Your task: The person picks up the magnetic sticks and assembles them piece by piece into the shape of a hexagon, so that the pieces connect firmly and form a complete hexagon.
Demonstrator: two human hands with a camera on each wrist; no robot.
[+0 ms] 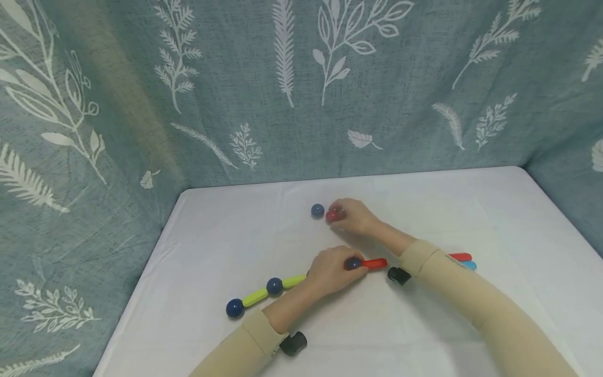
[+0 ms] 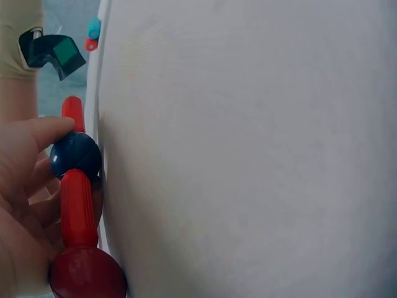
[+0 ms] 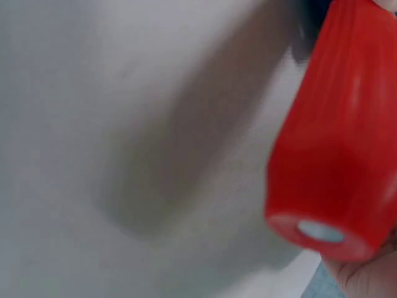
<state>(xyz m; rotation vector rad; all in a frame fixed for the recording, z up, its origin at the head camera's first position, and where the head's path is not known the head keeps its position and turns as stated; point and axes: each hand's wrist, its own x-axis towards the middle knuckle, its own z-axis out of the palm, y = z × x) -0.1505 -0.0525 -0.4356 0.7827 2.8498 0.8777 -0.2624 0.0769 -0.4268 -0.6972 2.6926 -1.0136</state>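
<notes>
My left hand (image 1: pixel 335 269) pinches a dark blue ball (image 2: pixel 75 155) in a chain of magnetic rods and balls. From that ball, a red rod (image 1: pixel 375 264) sticks out to the right, its metal tip facing the right wrist camera. Another red rod (image 2: pixel 78 208) and a dark red ball (image 2: pixel 87 273) follow on the near side. Beyond the hand, the chain continues left with yellow-green rods (image 1: pixel 255 297) and blue balls (image 1: pixel 235 308); its middle is partly hidden. Farther back, my right hand (image 1: pixel 355 215) grips a red ball (image 1: pixel 332 216) on the table, close beside a loose blue ball (image 1: pixel 317 211).
Partly behind the right sleeve lie a red rod (image 1: pixel 461 256) and a light blue rod (image 1: pixel 468 265). A white cloth covers the table (image 1: pixel 226 225). Patterned teal curtains (image 1: pixel 301 131) stand behind it and at both sides. Black wrist cameras (image 1: pixel 293 344) hang from the cuffs.
</notes>
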